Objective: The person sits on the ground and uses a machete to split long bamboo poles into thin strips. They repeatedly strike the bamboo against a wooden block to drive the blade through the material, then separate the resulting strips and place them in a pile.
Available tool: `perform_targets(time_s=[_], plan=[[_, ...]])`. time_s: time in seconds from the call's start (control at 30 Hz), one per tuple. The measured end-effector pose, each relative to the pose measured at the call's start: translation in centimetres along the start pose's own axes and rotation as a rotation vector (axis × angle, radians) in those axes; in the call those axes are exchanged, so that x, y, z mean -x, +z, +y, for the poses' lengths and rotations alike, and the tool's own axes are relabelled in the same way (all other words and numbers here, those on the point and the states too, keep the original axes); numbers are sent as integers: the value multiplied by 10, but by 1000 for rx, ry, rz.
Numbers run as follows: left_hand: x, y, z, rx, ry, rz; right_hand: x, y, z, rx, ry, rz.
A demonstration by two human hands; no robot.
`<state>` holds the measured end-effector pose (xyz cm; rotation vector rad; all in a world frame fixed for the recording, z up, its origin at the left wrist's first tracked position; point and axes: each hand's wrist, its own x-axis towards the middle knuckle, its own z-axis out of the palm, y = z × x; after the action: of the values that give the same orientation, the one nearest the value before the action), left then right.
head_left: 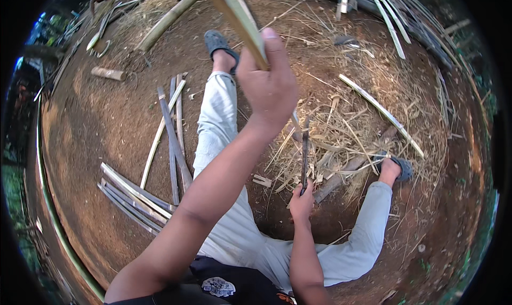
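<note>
Raised in front of me, my left hand [269,86] is closed round a split bamboo strip [237,22], its thumb lying along the strip. The strip runs up past the top edge of the picture, and a narrow pale end shows below the hand, close to the blade. Lower down, my right hand [302,202] grips the handle of a long dark-bladed knife [305,153], which points away from me. Whether the blade touches the strip, I cannot tell. Curled bamboo shavings [341,139] cover the ground beyond the knife.
Split bamboo strips [136,198] lie beside my left leg, with more sticks [173,129] ahead of them. A pale strip [381,107] and a bamboo log [341,179] rest near my right foot. A short bamboo piece [109,73] and a strip pile [394,17] lie farther off.
</note>
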<state>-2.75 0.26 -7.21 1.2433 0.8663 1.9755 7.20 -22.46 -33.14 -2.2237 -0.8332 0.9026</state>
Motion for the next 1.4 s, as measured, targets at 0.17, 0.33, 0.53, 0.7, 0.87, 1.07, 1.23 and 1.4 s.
perform_targets(time_s=[0.17,0.33,0.53,0.7,0.87,1.07,1.23,1.4], plan=[[21,21,37,222,-2,-110,4,-11,-6,5,-163,75],[33,34,19,110,67,-140,-2,8,7,8,-146,-6],[40,38,21,106,86,-184,9,-13,-45,-248,-519,243],[35,43,25,99,-17,-113,-21,11,0,-114,-146,4],[31,31,21,81,-19,-99,-10,-28,-35,-182,-274,15],[28,45,27,62,-66,-120,-22,11,1,-70,-113,-1],[32,48,20,74,-22,-187,-10,-20,-22,-96,-166,-14],[35,56,17,99,21,-263,3,-36,-72,-345,-432,186]])
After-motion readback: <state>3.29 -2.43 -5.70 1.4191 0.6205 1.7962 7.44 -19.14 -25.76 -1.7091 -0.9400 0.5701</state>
